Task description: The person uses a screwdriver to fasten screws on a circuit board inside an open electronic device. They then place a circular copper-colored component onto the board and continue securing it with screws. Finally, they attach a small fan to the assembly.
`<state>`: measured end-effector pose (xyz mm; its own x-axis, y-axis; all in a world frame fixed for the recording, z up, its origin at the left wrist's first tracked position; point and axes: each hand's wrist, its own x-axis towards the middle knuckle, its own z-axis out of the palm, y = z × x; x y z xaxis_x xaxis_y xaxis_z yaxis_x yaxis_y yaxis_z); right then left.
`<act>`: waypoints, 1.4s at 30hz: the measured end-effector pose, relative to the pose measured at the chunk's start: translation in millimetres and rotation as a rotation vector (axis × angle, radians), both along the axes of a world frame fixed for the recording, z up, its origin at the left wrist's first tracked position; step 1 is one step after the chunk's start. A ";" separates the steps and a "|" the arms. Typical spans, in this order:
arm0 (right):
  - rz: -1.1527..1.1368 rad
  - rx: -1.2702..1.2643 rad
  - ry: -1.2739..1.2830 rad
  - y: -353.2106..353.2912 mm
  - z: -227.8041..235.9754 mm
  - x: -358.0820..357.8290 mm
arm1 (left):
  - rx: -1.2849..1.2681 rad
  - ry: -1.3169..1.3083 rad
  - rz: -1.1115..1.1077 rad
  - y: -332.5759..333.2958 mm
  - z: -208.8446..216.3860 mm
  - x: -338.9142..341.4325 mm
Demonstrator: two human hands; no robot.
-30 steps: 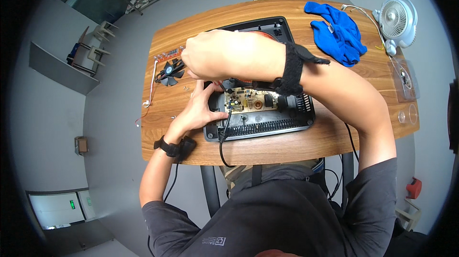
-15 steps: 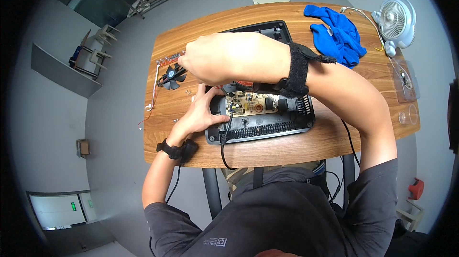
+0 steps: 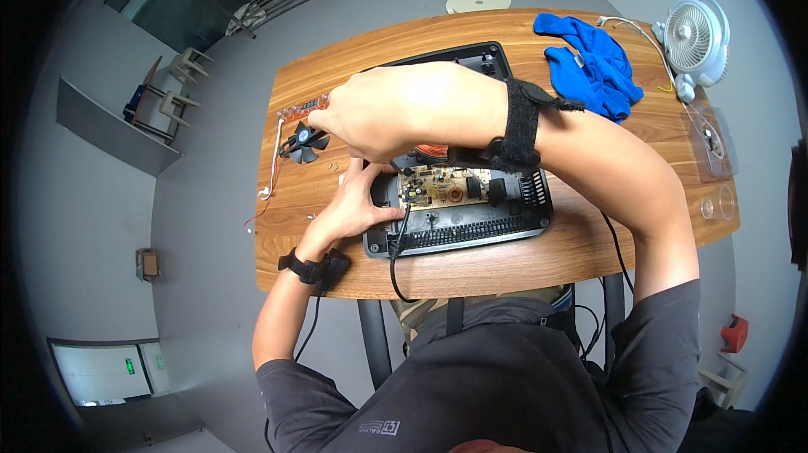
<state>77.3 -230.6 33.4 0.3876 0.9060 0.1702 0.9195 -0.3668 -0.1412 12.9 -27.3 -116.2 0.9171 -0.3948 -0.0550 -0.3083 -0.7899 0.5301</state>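
An opened induction cooker with a black plastic housing (image 3: pixel 471 238) lies on the table in front of me. Inside it I see a tan circuit board (image 3: pixel 433 192) and part of a copper coil (image 3: pixel 432 151). My left hand (image 3: pixel 353 205) grips the housing's left side, thumb over the edge near the board. Across the far part of the cooker reaches my right hand (image 3: pixel 370 112), its fingers curled above the left hand. Whatever it may hold is hidden beneath it. A black cord (image 3: pixel 396 263) runs out of the housing's near left side.
Left of the hands lie a black fan (image 3: pixel 305 143), a red circuit strip (image 3: pixel 301 108) with a white cable, and several tiny screws (image 3: pixel 334 167). A blue cloth (image 3: pixel 593 66), a white desk fan (image 3: pixel 697 39) and clear plastic containers (image 3: pixel 711 141) are on the right.
My right hand has turned slightly and its fingers sit a little lower, closer to my left hand. The left hand keeps its grip on the housing. The whole view has shifted slightly.
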 end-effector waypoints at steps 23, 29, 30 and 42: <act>-0.086 -0.068 -0.027 -0.4 -7.7 1.1 | -0.010 0.014 -0.040 -4.9 1.4 7.6; -0.166 -0.190 0.131 7.4 10.4 -4.4 | -0.089 0.141 -0.003 -1.6 2.1 5.0; -0.139 -0.182 0.145 8.2 10.8 -4.1 | -0.064 0.109 0.008 -0.1 3.2 0.9; -0.222 -0.190 0.178 9.7 13.2 -5.0 | -0.044 0.055 -0.010 -6.0 8.4 1.5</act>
